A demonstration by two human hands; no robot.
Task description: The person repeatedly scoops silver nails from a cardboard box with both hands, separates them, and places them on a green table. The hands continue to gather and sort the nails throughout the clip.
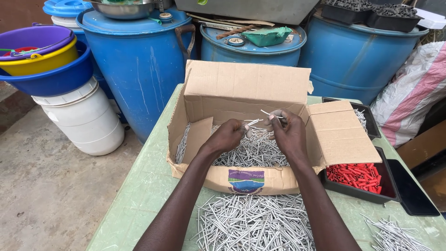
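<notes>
On the left, beyond the table edge, stand stacked plastic basins (44,60) and a white bucket (83,122), with tall blue drums (139,65) behind; none of it is near our hands. Moving in, our left hand (227,136) hovers inside the open cardboard box (246,83), above the bed of grey metal pins (253,151) that fills its floor. Its fingers are curled in and pinch the left end of a thin pin (253,122) at the fingertips. The pin's long axis runs roughly left to right, rising a little toward the right, so it bridges the small gap between the two hands. Our right hand (289,132) is just beside the left, at much the same height, and its thumb and forefinger close on a second thin pin (268,113) whose free end pokes out up and to the left. Both hands are equally near the held pieces; the loose pins lie directly beneath them. Nearer us, outside the box, spreads a large heap of pins (253,223). To the right sits a black tray of red caps (357,175), well apart from the right hand, and another small pile of pins (395,234) lies at the far right corner of the green table (139,195).
</notes>
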